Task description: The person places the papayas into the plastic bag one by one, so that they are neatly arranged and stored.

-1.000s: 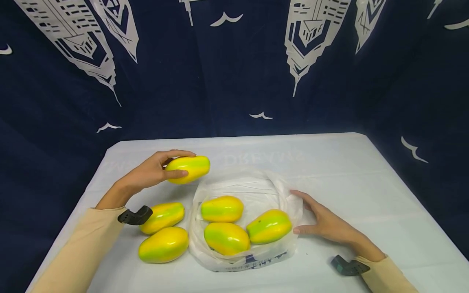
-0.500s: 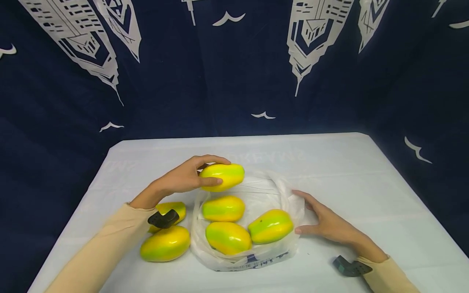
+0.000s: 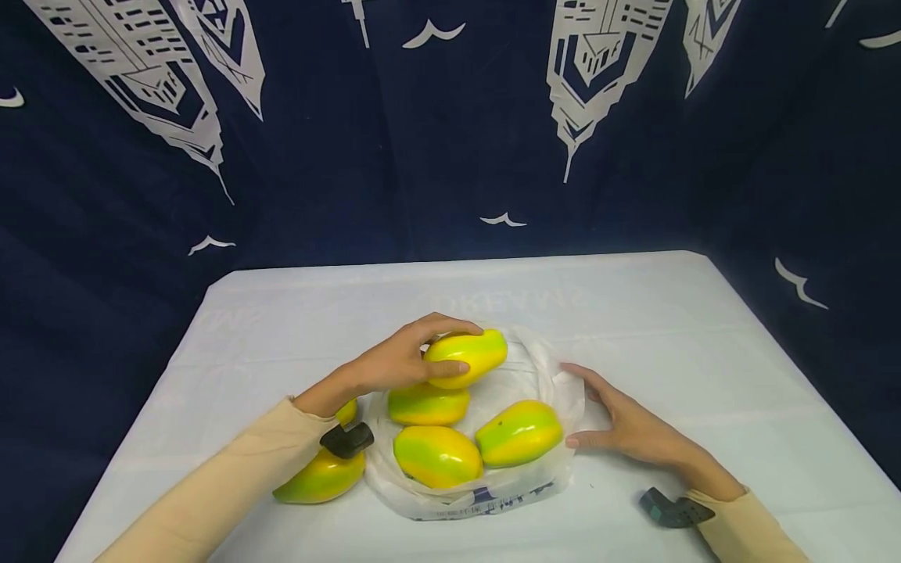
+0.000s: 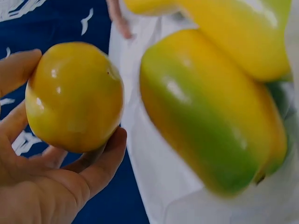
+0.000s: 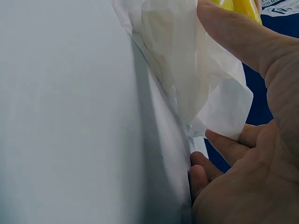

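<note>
With our left hand (image 3: 408,356) we hold a glossy yellow-and-green oval fruit (image 3: 473,349) over the far half of a thin white plastic bag (image 3: 507,502) lying open on the white-covered worktop (image 3: 704,352); whether it touches the rearmost bagged fruit (image 3: 425,407) we cannot tell. That grip is curled round it, thumb on the near side. Our right hand (image 3: 626,430) is spread wide at the bag's right edge, touching the plastic, no fruit in its grip. Three similar fruits (image 3: 438,460) lie inside and two more (image 3: 324,478) outside at the left, partly hidden by our sleeve (image 3: 246,469), so we judge the bagging about half done, with those two and the held one left. The held fruit's long axis slants gently, its greener end pointing rightward and away from us, its yellower end facing the left wrist view.
</note>
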Tool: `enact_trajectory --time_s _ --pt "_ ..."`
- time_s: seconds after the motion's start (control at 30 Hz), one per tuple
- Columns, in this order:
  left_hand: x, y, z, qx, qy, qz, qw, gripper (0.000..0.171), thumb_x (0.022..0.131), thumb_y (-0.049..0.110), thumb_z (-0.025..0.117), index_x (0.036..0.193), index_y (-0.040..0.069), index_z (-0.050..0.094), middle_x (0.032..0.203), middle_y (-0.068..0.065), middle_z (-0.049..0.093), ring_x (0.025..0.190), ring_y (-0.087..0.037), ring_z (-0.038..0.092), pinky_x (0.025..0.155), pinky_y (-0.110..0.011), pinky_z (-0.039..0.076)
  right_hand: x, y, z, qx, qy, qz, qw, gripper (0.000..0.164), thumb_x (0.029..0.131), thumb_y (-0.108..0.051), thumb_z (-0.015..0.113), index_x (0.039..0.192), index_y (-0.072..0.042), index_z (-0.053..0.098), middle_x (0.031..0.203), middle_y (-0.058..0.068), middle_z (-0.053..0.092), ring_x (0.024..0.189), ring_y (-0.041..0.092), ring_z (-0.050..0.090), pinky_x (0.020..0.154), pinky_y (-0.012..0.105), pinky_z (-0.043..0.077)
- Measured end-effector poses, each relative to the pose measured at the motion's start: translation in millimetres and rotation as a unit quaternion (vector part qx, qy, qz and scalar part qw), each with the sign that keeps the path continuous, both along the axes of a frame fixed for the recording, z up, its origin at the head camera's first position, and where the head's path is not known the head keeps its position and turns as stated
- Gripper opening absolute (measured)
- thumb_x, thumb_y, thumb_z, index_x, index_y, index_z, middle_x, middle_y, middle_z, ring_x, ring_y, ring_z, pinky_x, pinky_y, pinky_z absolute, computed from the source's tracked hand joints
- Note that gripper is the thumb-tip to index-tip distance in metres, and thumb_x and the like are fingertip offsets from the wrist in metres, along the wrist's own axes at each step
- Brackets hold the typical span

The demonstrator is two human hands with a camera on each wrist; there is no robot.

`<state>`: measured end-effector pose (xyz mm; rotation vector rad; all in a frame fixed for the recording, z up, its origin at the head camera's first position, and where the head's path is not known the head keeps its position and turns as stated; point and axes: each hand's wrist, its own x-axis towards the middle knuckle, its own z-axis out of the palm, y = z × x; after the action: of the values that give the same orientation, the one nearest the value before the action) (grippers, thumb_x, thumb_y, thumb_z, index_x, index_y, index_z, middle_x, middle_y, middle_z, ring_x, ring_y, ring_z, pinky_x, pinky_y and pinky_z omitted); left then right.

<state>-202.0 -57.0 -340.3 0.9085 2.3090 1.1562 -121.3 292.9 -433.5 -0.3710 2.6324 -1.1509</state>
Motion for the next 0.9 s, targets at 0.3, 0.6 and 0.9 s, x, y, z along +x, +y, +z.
enact_trajectory --time_s 0.3,0.6,0.9 --pt "7.5 24.5 -8.9 -0.019 0.009 0.000 0.9998 0.050 0.095 0.028 0.071 0.142 0.033 0.055 0.145 0.004 0.047 0.133 -0.016 0.043 0.114 -0.044 0.038 1.3 0.4 -0.3 0.000 -0.010 -0.004 1.000 0.105 0.076 -0.045 0.085 0.159 -0.027 0.023 0.163 0.024 0.024 0.143 0.051 0.033 0.110 0.074 0.026" --pt "10.6 44.1 -15.0 -0.039 0.007 0.000 0.9992 0.051 0.095 0.029 0.070 0.143 0.033 0.052 0.139 0.004 0.045 0.124 -0.014 0.045 0.111 -0.040 0.040 0.5 0.5 0.9 0.008 -0.010 -0.005 1.000 0.104 0.076 -0.047 0.084 0.159 -0.029 0.023 0.163 0.023 0.026 0.143 0.050 0.035 0.110 0.073 0.028" --pt "17.0 56.7 -20.5 -0.055 -0.001 -0.018 0.9983 0.049 0.097 0.028 0.067 0.143 0.032 0.052 0.137 0.004 0.045 0.119 -0.013 0.046 0.107 -0.035 0.042 1.1 -0.1 1.5 0.002 -0.006 -0.001 1.000 0.104 0.077 -0.045 0.084 0.159 -0.026 0.023 0.163 0.023 0.023 0.143 0.051 0.034 0.111 0.072 0.028"
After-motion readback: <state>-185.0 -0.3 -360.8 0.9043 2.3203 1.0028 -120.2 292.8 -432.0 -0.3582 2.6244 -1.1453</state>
